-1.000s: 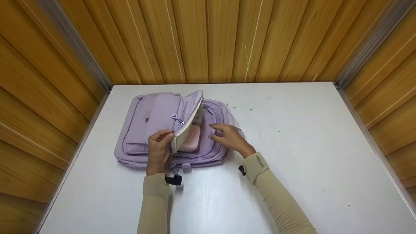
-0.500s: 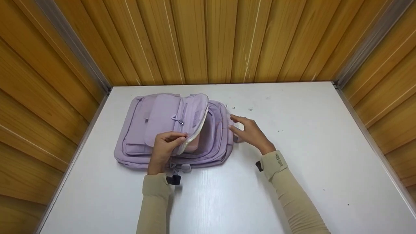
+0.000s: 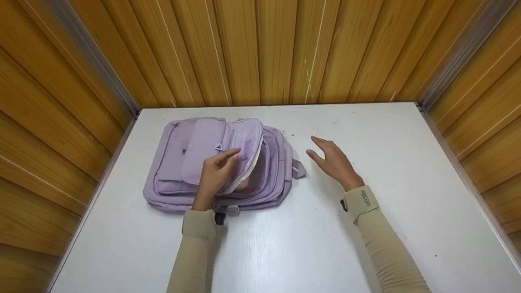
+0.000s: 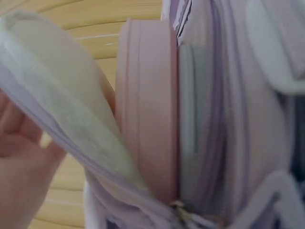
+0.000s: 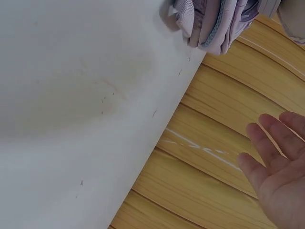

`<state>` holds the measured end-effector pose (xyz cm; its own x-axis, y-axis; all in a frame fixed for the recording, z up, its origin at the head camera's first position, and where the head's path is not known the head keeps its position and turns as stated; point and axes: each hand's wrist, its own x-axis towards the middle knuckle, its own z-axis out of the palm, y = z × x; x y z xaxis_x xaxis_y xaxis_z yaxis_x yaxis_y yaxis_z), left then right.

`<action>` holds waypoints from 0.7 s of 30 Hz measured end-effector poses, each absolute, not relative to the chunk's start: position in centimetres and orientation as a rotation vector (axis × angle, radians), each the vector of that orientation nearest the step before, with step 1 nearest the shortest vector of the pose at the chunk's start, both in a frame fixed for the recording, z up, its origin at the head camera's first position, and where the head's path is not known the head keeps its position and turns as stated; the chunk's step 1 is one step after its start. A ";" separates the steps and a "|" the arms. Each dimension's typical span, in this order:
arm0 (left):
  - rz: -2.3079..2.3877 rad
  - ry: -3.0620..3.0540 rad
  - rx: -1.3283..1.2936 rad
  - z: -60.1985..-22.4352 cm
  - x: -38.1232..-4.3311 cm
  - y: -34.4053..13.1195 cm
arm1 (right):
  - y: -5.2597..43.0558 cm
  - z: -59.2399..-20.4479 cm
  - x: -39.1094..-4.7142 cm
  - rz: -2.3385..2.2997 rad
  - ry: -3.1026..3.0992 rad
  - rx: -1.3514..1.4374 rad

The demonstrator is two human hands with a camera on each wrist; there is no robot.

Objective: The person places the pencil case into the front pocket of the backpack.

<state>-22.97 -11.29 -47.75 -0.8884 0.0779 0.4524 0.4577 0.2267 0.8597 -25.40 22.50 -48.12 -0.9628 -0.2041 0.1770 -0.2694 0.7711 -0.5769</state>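
Note:
A lilac backpack lies flat on the white table, its front pocket flap partly raised along an unzipped edge. My left hand is over the outer face of this flap, thumb and fingers extended and near each other. In the left wrist view, the left palm shows behind the flap's cream lining. Inside the pocket stands a pink rounded case, beside a flat pale grey-green item. My right hand hovers to the right of the backpack with its fingers spread, holding nothing.
A strap end sticks out from the backpack's right side. Wood-patterned panels wall in the white table at the back and both sides.
My left hand has let go of the flap edge and shifted up over the flap. The flap has dropped rightward over the pink case. My right hand has moved right, away from the backpack.

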 end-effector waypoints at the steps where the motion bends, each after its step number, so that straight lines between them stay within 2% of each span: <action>1: -1.638 -2.196 -0.465 -47.6 -23.2 -11.2 | 22.7 -48.1 -25.4 0.931 -2.851 0.376; 10: -1.079 -2.415 -0.162 -45.7 -24.7 -10.5 | 24.7 -47.5 -25.8 0.744 -2.819 0.303; 16: -0.702 -2.567 -0.107 -45.3 -25.5 -10.0 | 25.7 -47.3 -25.9 0.619 -2.831 0.248; 21: -0.609 -2.596 -0.115 -45.5 -25.6 -9.2 | 26.2 -47.1 -25.9 0.600 -2.847 0.200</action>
